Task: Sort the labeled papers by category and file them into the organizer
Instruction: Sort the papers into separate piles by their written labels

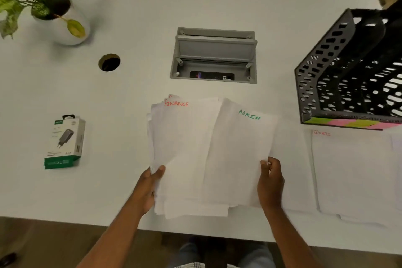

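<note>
A stack of white papers [185, 148] lies near the table's front edge, its top sheet marked FINANCE in red. My left hand [150, 185] grips the stack's lower left side. My right hand [269, 180] pinches the right edge of a sheet marked ADMIN [241, 148] in green, which overlaps the stack on its right. Another sheet marked SPORTS [352, 172] lies flat at the right. A black perforated organizer [315, 76] with several slots stands at the back right, with green and pink sticky labels along its front edge.
A potted plant [65, 26] stands at the back left. A round cable hole [109, 62] and an open grey socket box [214, 55] sit mid-table. A boxed charger [65, 141] lies at the left. The table's front edge [65, 220] runs below the papers.
</note>
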Demonstrator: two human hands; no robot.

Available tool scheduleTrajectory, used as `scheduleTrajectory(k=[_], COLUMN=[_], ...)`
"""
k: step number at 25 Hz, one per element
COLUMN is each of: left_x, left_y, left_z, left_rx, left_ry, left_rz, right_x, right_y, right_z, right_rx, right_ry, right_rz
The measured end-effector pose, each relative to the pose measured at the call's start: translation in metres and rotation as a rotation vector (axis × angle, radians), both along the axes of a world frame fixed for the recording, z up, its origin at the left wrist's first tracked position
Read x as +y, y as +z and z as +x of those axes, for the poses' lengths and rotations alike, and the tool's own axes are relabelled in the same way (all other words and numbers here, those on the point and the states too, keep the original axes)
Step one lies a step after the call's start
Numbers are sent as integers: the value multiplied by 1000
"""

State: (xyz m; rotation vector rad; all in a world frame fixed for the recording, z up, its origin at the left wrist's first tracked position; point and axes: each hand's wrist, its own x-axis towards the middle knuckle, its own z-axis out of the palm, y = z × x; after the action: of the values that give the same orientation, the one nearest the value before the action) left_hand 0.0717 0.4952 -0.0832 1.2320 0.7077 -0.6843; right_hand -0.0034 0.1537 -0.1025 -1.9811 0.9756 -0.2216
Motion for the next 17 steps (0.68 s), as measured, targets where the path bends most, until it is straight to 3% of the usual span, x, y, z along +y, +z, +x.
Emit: scheduleTrajectory(k=[5, 13, 14, 17], left_x=[40, 26, 19, -5], left_y=[6, 4, 2, -6], left_z=[15, 22, 20, 11], left_rx=[13, -22, -19, 7], left_ry=[48, -64, -83, -117], left_rz=[-46, -46, -38, -20], right_x=[33, 57, 52, 44], right_y=[-15, -6, -3, 13], right_z=[3, 17, 19, 26], right_rx=[75, 97, 54, -25], right_ry=[157, 130, 53, -72], right_rz=[-170, -178, -131, 266])
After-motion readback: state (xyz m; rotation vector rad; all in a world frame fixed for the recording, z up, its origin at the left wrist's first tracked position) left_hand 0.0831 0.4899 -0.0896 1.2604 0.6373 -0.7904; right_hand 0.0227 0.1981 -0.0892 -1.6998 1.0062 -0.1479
